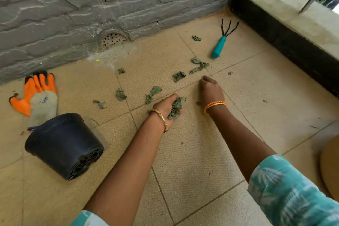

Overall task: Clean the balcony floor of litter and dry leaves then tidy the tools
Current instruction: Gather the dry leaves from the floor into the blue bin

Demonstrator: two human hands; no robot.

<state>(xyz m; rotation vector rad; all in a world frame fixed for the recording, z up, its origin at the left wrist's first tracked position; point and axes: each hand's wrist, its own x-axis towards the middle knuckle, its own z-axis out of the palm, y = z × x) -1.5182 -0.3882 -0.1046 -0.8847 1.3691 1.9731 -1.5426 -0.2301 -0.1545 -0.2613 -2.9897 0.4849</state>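
floor tiles: sandy beige, finely speckled, with darker grout lines
wall: slate grey stone blocks veined in pale grey, across the upper left of the frame
drain cover: tan, dotted with dark holes
ledge: pale cream top over a black face, upper right
leaves: dull grey-green (the same shade in the bunch held in the left hand)
hand rake: teal handle, black prongs
glove: orange fingers with black tips, grey cuff bearing a small blue mark
pot: black, lower left
bangles: orange and gold
bracelet: gold
sleeve: teal with a whitish leaf print
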